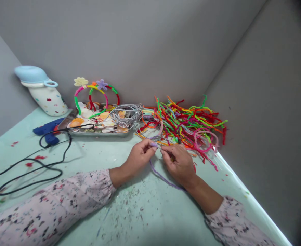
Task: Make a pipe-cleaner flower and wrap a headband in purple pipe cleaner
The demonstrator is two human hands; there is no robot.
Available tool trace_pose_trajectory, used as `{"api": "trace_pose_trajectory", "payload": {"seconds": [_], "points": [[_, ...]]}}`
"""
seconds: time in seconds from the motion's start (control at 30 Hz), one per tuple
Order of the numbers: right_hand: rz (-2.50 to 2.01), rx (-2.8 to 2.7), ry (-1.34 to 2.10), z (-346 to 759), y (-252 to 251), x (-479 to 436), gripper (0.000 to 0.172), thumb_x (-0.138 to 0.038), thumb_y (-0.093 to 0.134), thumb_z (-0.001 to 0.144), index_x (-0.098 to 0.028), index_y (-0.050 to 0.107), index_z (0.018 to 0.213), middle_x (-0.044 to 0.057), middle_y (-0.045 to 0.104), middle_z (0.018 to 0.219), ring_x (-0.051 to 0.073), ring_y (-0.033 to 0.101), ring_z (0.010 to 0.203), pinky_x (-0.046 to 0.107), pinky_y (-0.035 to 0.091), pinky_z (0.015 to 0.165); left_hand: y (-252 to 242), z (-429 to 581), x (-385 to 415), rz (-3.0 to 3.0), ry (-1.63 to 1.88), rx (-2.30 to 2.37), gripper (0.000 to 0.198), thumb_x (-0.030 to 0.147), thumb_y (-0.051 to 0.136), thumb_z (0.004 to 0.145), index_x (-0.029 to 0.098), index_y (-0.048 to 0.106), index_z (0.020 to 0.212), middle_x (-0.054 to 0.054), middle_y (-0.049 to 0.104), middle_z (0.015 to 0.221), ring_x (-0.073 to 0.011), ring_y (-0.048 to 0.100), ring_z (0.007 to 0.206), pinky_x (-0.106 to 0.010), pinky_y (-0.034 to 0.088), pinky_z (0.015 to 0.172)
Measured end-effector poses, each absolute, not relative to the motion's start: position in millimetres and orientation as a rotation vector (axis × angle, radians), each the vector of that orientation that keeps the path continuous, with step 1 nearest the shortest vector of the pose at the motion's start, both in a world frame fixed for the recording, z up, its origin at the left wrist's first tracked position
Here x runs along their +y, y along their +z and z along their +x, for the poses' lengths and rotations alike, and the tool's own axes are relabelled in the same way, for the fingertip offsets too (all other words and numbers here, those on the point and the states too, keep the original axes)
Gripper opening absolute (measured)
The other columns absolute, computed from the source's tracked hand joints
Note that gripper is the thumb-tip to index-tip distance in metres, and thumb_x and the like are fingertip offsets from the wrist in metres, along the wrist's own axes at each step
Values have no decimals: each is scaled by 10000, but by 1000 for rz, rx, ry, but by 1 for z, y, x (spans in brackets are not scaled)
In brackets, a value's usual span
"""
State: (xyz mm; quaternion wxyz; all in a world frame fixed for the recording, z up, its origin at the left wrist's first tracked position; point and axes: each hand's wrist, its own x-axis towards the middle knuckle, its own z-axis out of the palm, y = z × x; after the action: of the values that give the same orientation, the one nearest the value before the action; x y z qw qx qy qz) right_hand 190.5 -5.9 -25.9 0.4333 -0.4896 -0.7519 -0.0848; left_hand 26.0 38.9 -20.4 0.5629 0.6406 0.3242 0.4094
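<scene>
My left hand pinches a purple pipe cleaner between thumb and forefinger. A short purple part shows at the fingertips, and the long tail hangs below and curves right under my other wrist. Close beside it, my right hand has thumb and forefinger pressed together at the end of this purple part. What those fingertips hold is too small to tell. Something dark and yellowish shows inside the curled right fingers. Just behind both hands lies a thin wire ring, partly wrapped in pink and orange.
Behind my right hand spreads a heap of colourful pipe cleaners with a pink ring. A metal tray holds shells, a grey wire coil and wrapped headbands. Leftward are a blue glue gun, black cord and bottle.
</scene>
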Motion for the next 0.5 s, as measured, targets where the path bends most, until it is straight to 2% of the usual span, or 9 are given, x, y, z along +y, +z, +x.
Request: {"api": "trace_pose_trajectory", "payload": {"seconds": [0.5], "points": [[-1228, -1849, -167, 188, -26, -8, 114, -187, 563, 852, -219, 620, 946, 23, 677, 787, 174, 616, 743, 325, 463, 705, -17, 25, 38, 1462, 953, 723, 100, 251, 531, 821, 152, 531, 804, 37, 450, 662, -90, 391, 594, -217, 319, 558]]}}
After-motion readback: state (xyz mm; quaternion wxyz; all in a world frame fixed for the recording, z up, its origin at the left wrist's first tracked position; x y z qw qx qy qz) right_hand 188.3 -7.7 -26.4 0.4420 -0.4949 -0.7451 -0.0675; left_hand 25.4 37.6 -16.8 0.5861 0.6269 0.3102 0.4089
